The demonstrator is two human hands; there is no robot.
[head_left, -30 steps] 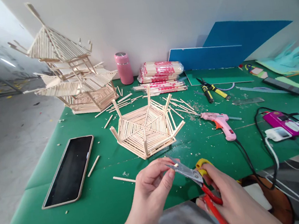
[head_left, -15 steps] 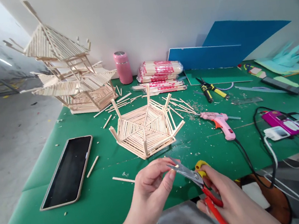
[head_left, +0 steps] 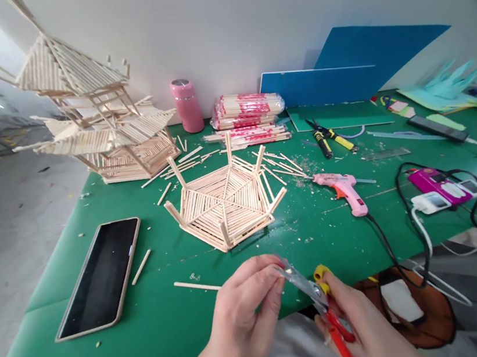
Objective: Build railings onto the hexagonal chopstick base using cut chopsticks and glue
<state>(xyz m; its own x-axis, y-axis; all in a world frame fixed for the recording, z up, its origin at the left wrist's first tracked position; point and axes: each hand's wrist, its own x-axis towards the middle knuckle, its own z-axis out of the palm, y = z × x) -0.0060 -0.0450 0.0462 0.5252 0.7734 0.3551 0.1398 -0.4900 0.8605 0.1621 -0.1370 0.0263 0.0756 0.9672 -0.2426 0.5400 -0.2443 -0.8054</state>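
Observation:
My left hand (head_left: 243, 312) pinches a tiny wooden stick piece (head_left: 286, 267) at the tip of a pair of scissors (head_left: 310, 293), near the table's front edge. My right hand (head_left: 367, 325) grips the scissors by their red handles with a yellow loop, blades pointing up and left toward my left fingertips. Beyond the hands a hexagonal stick frame (head_left: 224, 201) sits on the green mat (head_left: 174, 327). A tall stick pagoda (head_left: 89, 116) stands at the back left.
A phone (head_left: 99, 276) lies face up at the left. A pink glue gun (head_left: 343, 188) with its black cord lies right of the frame. Loose sticks (head_left: 195, 286), wrapped stick bundles (head_left: 247, 110), a pink cup (head_left: 187, 106), yellow pliers (head_left: 332, 140) and blue boards (head_left: 339, 74) fill the back.
The view has tilted down and right a little. My hands have dropped slightly toward the table's front edge and still hold the stick piece and the scissors together.

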